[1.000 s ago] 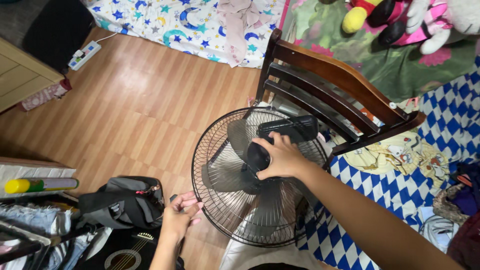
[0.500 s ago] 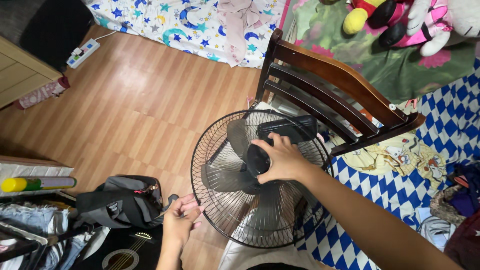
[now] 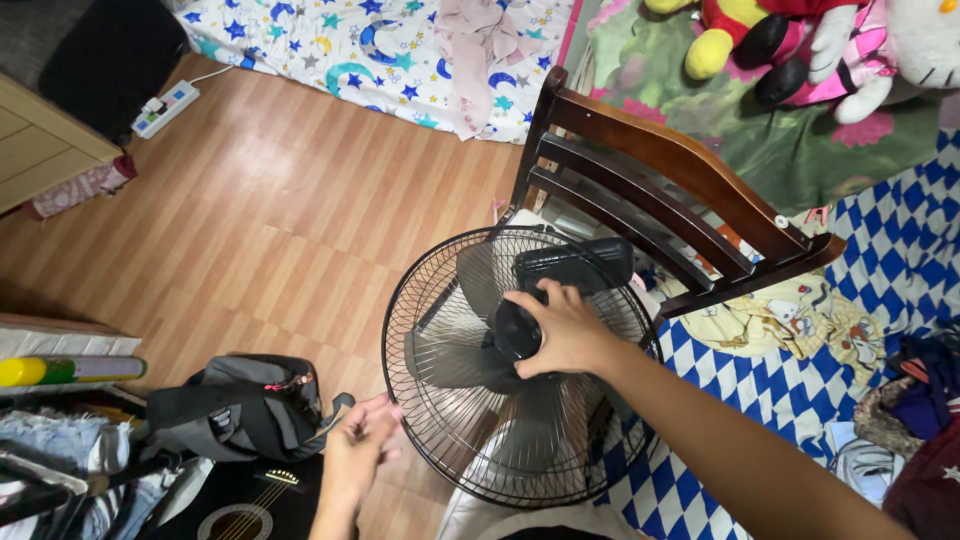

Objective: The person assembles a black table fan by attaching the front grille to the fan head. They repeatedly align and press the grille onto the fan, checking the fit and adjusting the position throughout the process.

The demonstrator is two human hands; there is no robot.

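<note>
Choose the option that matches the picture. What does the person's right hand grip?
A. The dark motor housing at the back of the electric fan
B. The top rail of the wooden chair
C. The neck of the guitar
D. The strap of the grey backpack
A: the right hand wraps around the dark motor housing at the centre of the electric fan, behind its wire grille; the wooden chair stands untouched beyond it.

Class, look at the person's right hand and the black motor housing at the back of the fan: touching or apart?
Touching. The head view shows the right hand wrapped over the fan's black motor housing, fingers curled onto it with no gap.
</note>
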